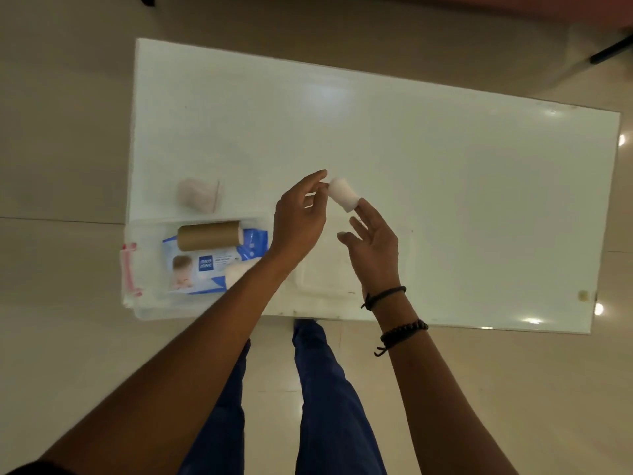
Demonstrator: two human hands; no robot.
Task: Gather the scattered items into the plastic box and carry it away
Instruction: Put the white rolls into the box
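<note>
A small white gauze roll hangs above the white table, held between my two hands. My left hand pinches its left end with thumb and forefinger. My right hand touches its right end with a fingertip, the other fingers spread. The clear plastic box sits at the table's front left corner. It holds a brown cardboard roll, a blue-and-white wipes pack and a white roll partly hidden by my left forearm. A pale pink roll lies on the table just behind the box.
A clear lid lies flat on the table to the right of the box, under my hands. My legs in blue trousers stand at the table's front edge. Beige floor surrounds the table.
</note>
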